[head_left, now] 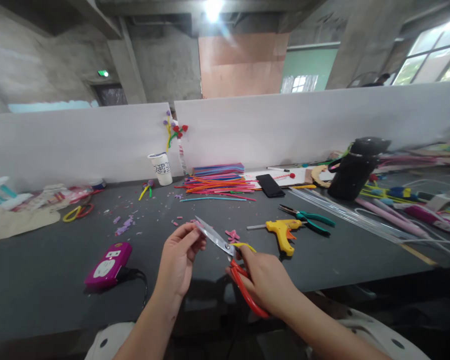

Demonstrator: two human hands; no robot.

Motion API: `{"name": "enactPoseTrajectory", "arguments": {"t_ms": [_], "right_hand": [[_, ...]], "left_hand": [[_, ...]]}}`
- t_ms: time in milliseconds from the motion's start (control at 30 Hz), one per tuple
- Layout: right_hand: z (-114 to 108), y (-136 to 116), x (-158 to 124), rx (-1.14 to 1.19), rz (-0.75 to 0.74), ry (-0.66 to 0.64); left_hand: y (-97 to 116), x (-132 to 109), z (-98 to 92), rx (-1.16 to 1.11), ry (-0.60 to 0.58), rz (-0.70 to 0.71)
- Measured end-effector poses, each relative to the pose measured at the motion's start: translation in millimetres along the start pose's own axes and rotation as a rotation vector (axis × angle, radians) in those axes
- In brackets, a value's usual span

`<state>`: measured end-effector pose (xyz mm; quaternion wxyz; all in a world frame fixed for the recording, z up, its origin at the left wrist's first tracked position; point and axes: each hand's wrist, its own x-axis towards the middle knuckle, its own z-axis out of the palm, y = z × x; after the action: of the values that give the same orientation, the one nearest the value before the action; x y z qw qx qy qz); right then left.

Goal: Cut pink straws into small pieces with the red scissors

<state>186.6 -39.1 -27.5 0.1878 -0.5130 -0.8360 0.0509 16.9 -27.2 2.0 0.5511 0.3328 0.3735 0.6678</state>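
Note:
My left hand (pixel 183 250) is closed in a pinch in front of me, with a bit of pink at its fingertips, a small pink piece (pixel 193 223). In my right hand (pixel 264 280) are scissors (pixel 215 238) with red handles, their blades pointing up and left. The blade tips reach the left fingertips. A yellow curved strip (pixel 245 245) shows at the right hand's fingers; whether it is part of the scissors I cannot tell. Behind the blades lie several cut pink bits (pixel 232 235) on the dark table (pixel 165 315).
A yellow glue gun (pixel 283 235) and green-handled pliers (pixel 311 218) lie to the right. Further back are pipe cleaners (pixel 217 184), a phone (pixel 270 185), a cup (pixel 160 170) and a black thermos (pixel 354 170). On the left lie a magenta cabled device (pixel 109 266) and purple scraps (pixel 124 226).

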Motion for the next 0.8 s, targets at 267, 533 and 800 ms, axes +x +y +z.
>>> {"name": "enactPoseTrajectory", "arguments": {"t_ms": [267, 533, 800], "right_hand": [[0.0, -3.7, 0.5, -0.092, -0.019, 0.024], [2.1, -2.4, -0.3, -0.107, -0.024, 0.042], [2.7, -2.5, 0.1, -0.116, -0.03, 0.052]], "left_hand": [[2.8, 0.9, -1.9, -0.015, -0.025, 0.026], [3.7, -0.4, 0.7, -0.023, -0.002, 0.021], [3.4, -0.4, 0.5, -0.019, 0.006, 0.015]]}}
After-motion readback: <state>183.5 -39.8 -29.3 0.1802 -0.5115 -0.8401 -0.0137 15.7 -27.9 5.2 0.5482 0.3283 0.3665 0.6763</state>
